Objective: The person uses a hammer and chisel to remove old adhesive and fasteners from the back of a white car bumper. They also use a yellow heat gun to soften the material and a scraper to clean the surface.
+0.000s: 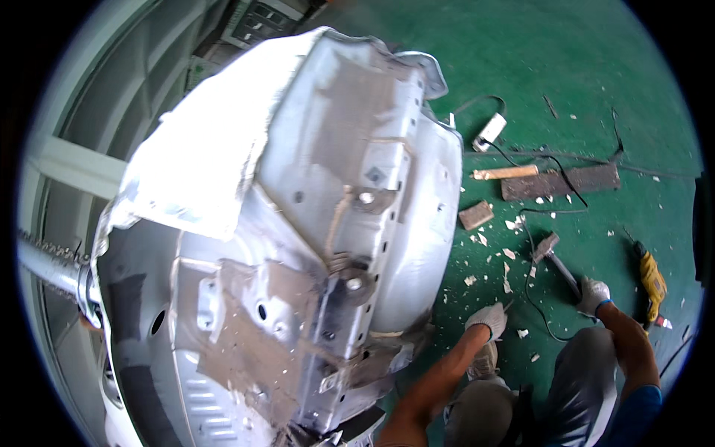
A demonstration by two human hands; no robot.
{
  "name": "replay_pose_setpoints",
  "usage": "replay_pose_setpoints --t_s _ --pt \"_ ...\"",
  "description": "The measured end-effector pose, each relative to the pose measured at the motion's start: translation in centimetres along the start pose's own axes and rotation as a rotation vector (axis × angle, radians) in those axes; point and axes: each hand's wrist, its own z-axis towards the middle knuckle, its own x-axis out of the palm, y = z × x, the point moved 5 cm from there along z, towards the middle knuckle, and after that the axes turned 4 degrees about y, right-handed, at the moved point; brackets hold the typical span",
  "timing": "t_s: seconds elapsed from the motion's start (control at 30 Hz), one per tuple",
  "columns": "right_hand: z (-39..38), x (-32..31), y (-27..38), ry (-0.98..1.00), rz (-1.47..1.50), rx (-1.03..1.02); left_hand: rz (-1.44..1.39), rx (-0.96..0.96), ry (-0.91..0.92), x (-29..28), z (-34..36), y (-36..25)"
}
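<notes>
Clamped around the handle of a hammer point(557, 262), the right hand point(593, 295), gloved in white, kept its grip closed on the near end while the hammer head lay farther off on the green floor point(521, 67). Whether the left hand point(488, 319), also gloved, had its fingers together or apart could not be told; it hung low just beside the right edge of a big silver sheet-metal body shell point(298, 223) that filled the left of the scene. Pale chips point(509, 253) were strewn over the floor between the shell and the hammer. A yellow power drill point(652, 279) lay to the right of the right hand. Farther away sat a dark plank point(560, 182), a small wood block point(476, 215) and a white power strip point(491, 131).
</notes>
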Motion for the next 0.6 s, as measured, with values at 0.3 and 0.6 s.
replay_pose_setpoints --t_s 0.3,0.6 --pt "-10.0 -9.7 -1.6 0.269 0.449 0.268 -0.19 0.331 -0.579 -18.1 -21.4 -11.8" --pt "-24.0 -15.1 -5.3 -0.113 1.643 0.374 0.799 0.809 -0.937 -34.8 -34.3 -25.1"
